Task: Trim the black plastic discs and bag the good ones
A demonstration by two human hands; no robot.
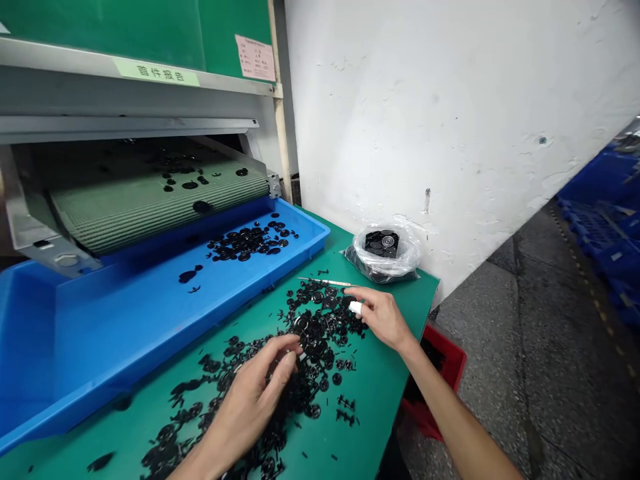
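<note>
Small black plastic parts (313,327), many of them round and wheel-like, lie scattered in a heap over the green tabletop (370,400). My left hand (265,383) is in the heap's near side, fingers curled and thumb bent in toward them; what they hold, if anything, is hidden. On the heap's right side is my right hand (385,317), a white cover on one fingertip. Its thumb and index finger come close together over dark parts, and I cannot make out what is between them. A thin pale stick (327,282) lies behind the heap.
A blue tray (165,327) holding more black parts stands left, beneath a green ribbed conveyor belt (165,213). An open clear plastic bag (407,250) of black parts sits by the white wall (425,120). Below the table's right edge is a red bin (453,360).
</note>
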